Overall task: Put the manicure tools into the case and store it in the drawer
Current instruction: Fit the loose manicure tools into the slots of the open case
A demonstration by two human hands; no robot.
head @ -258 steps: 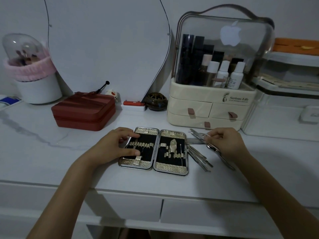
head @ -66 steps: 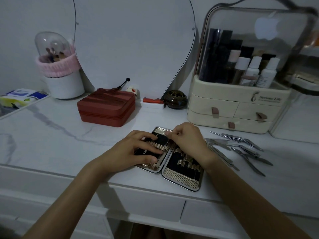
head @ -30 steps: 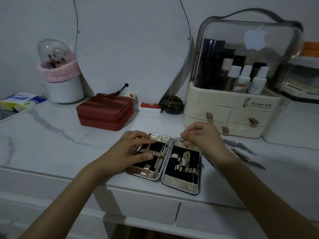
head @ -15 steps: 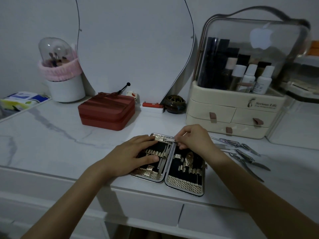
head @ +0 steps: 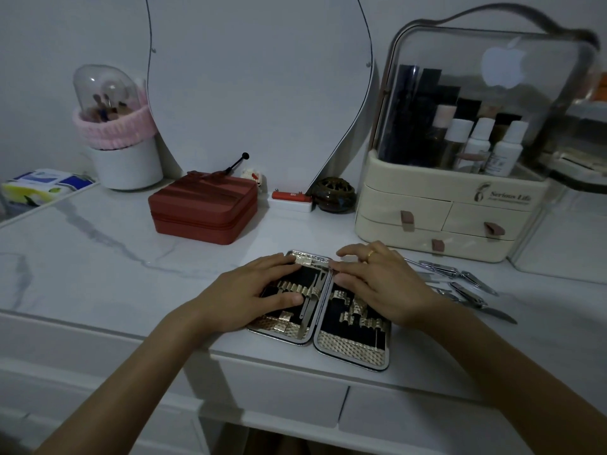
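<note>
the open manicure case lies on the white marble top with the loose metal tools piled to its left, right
No. In the head view the loose metal tools lie to the right of the open gold-edged manicure case, beyond the right hand. The case does lie on the white marble top.

Back left, a white cup [head: 126, 165] wears a pink knitted band [head: 111, 128] and a clear dome [head: 101, 90] over brushes. Further left, a tissue pack [head: 42, 188] sits at the marble top's [head: 82, 257] edge. A red zipped box [head: 203, 208] lies near centre, a black-tipped stick [head: 235, 164] poking up behind it. A curved mirror [head: 256, 77] leans on the wall, with a small red-and-white item [head: 290, 198] and a dark round pot [head: 333, 193] at its foot. On the right, a cream organiser [head: 443, 221] has a clear lid [head: 492, 77], bottles [head: 478, 144] inside and three small drawers with brown tabs.
</note>
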